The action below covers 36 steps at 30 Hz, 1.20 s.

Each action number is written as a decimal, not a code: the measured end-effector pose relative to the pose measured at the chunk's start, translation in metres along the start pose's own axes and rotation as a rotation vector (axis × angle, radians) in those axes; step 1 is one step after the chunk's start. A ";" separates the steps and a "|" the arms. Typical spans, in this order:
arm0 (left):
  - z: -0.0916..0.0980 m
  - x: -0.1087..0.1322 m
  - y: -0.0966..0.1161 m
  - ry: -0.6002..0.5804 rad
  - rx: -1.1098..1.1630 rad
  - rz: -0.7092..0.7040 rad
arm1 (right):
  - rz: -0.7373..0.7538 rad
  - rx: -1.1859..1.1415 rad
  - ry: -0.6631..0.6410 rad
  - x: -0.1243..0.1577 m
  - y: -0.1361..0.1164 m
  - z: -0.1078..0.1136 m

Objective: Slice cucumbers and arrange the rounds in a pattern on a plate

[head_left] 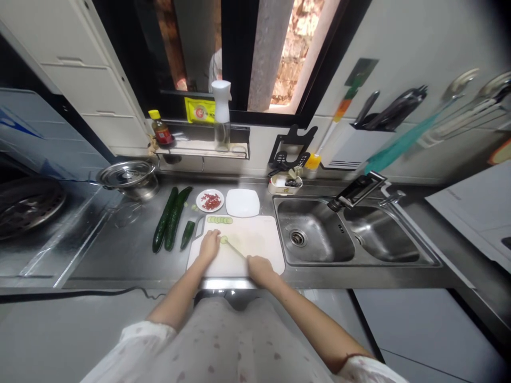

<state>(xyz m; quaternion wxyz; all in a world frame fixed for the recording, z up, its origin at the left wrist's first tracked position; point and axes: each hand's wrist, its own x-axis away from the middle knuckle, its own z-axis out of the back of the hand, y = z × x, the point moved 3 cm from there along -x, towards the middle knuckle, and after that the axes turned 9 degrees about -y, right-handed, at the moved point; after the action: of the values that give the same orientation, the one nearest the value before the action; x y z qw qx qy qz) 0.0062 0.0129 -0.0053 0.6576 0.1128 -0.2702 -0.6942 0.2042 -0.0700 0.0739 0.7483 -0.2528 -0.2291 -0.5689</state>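
Frankly, my left hand (209,246) lay curled over the cucumber piece (224,240) on the cutting board (261,239), my right hand (259,268) closed round the knife (236,250), its blade so near my fingertips that one slip could have nicked them.

counter (120,250): brushed metal, dull sheen
sink (319,250): shiny steel
cutting board (255,239): matt white plastic
pot (130,178): polished metal
cucumbers (170,218): glossy skin

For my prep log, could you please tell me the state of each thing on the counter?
left hand, pressing the cucumber piece
right hand, gripping the knife
cucumber slices, cut, in a row
two cucumbers, whole
cucumber stub, cut, beside cutting board
pot, lid on
small dish, holding red bits
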 end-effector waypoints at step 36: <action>0.042 -0.036 -0.028 0.085 0.127 0.355 | -0.210 -0.246 0.111 0.008 0.031 -0.014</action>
<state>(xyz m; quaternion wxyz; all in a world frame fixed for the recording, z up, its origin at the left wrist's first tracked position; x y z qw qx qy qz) -0.0348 0.0567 0.0079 0.7721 0.1339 -0.3009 -0.5435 0.2372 -0.0780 0.0648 0.6599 -0.2851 -0.1411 -0.6807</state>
